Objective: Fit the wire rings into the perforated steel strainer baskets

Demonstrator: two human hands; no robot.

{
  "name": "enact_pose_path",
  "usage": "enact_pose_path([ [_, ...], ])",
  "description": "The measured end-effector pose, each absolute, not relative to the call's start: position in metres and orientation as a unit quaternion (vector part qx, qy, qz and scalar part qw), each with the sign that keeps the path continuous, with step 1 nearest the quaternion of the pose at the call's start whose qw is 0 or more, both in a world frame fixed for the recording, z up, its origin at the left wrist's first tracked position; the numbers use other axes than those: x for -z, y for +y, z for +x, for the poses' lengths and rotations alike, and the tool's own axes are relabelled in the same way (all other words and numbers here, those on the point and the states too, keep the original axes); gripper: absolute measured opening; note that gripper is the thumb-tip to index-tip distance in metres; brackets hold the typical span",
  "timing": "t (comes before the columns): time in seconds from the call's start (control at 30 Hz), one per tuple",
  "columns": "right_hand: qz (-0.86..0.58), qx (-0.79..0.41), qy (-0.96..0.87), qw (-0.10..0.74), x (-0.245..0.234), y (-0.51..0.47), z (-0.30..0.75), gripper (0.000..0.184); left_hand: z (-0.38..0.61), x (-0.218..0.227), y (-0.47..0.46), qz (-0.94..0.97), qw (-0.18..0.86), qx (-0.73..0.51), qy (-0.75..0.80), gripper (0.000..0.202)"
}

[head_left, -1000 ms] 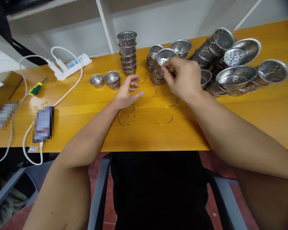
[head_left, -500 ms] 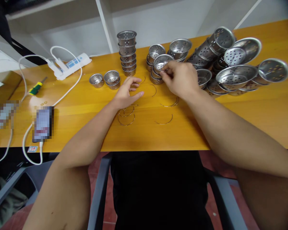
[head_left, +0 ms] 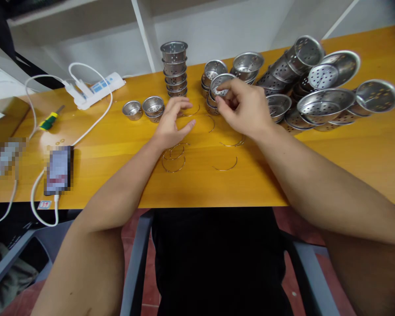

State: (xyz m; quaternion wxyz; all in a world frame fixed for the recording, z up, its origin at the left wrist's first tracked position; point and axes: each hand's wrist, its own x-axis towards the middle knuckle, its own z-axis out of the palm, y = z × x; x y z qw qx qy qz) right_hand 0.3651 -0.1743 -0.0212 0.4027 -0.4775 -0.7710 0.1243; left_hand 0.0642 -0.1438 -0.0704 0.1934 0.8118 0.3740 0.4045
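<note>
My left hand hovers low over the table with thumb and fingers apart and nothing in it. Curved thin wires lie below its wrist, and another curved wire is by its fingertips. My right hand is at a short stack of perforated metal cups. Its thumb and index finger are parted in front of the upper cup's rim, partly covering it; nothing shows between them. Several more wire arcs are spread on the table below the right hand.
A tall cup stack and two shorter groups of cups stand left of centre. Larger perforated cups crowd the right side, some tipped. A power strip, green-yellow screwdriver and phone with cables are at left.
My right thumb and index finger have parted from the upper cup's rim and drawn slightly left. My left hand has shifted slightly, its fingers rising over the tall stack's base.
</note>
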Motion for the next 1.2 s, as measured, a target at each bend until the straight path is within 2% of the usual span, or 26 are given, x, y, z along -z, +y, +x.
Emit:
enact_pose_path([
  [0.17,-0.418,-0.169,-0.822,0.348,0.023,-0.179,0.357,0.045,0.043,0.062,-0.124,0.76,0.102,-0.451,0.457,0.073],
  [0.33,-0.393,-0.163,-0.855,0.297,0.029,-0.177,0.353,0.033,0.004,0.083,-0.095,0.709,0.061,-0.468,0.524,0.081],
  [0.57,-0.389,-0.164,-0.856,0.3,0.033,-0.17,0.357,0.035,-0.014,0.104,-0.076,0.704,0.087,-0.458,0.536,0.075],
  [0.93,-0.395,-0.181,-0.854,0.286,0.03,-0.175,0.354,0.03,0.019,0.078,-0.101,0.733,0.113,-0.465,0.483,0.1],
  [1.2,-0.393,-0.194,-0.862,0.254,0.027,-0.177,0.353,0.027,0.035,0.08,-0.109,0.727,0.168,-0.468,0.473,0.079],
])
